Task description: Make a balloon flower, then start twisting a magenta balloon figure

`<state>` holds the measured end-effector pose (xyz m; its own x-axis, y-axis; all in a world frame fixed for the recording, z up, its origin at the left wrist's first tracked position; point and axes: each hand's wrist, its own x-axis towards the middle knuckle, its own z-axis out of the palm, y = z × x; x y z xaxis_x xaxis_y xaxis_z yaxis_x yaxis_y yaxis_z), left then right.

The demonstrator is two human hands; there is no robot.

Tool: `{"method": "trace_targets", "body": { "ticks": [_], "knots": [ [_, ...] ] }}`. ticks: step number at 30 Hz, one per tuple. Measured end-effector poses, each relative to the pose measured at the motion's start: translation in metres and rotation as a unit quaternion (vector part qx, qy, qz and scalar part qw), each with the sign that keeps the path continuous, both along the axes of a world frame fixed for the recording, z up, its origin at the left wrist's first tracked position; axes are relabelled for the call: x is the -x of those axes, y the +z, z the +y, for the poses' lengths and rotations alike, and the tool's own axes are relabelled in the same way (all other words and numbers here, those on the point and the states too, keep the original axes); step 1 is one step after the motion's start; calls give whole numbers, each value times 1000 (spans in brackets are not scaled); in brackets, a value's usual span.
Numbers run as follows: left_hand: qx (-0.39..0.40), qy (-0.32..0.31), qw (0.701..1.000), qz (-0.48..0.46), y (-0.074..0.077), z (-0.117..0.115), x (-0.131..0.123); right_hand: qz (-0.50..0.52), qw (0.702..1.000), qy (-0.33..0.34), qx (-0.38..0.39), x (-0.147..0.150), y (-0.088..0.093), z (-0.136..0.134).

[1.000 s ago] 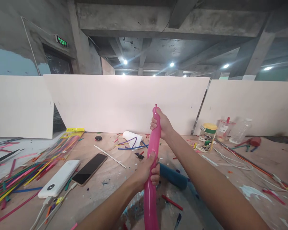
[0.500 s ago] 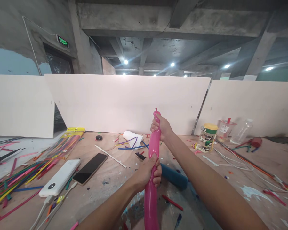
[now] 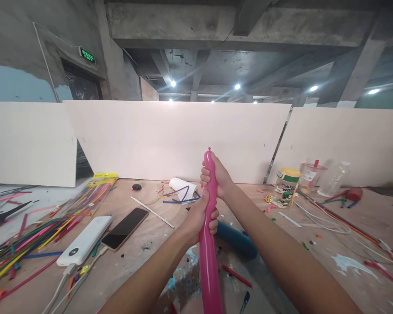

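Observation:
A long pink modelling balloon [image 3: 209, 261] stands upright in front of me, its small knotted tip at the top and its lower end running out of the frame. My right hand [image 3: 218, 174] grips it close below the knot. Just beneath, my left hand [image 3: 203, 218] is wrapped round the balloon, which is squeezed narrower there. Behind the pink balloon a blue inflated balloon [image 3: 239, 240] lies on the table, partly hidden by it. A red uninflated balloon [image 3: 237, 276] lies nearby.
On the left are a phone [image 3: 125, 229], a white power bank [image 3: 85, 240] and several loose balloons [image 3: 36, 235]. A yellow-lidded jar [image 3: 285, 187], a cup [image 3: 311, 176] and a clear bottle [image 3: 334, 181] stand at right. White boards [image 3: 183, 139] border the table's back.
My left hand has moved up the balloon, closer to my right hand. The top, bent over at the knot before, now stands straight in my right hand.

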<state>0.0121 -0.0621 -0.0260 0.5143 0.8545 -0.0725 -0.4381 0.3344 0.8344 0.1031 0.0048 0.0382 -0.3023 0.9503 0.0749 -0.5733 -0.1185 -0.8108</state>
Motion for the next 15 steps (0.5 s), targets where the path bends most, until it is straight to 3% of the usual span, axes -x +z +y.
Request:
{"method": "trace_targets", "body": {
  "ticks": [9,15],
  "knots": [
    [-57,46,997,-10,-9,1,-8,1,1000,-13,5,7,-4,-1],
    [-53,6,997,-55,-13,0,-9,-56,998,-19,-7,-1,-6,0]
  ]
}}
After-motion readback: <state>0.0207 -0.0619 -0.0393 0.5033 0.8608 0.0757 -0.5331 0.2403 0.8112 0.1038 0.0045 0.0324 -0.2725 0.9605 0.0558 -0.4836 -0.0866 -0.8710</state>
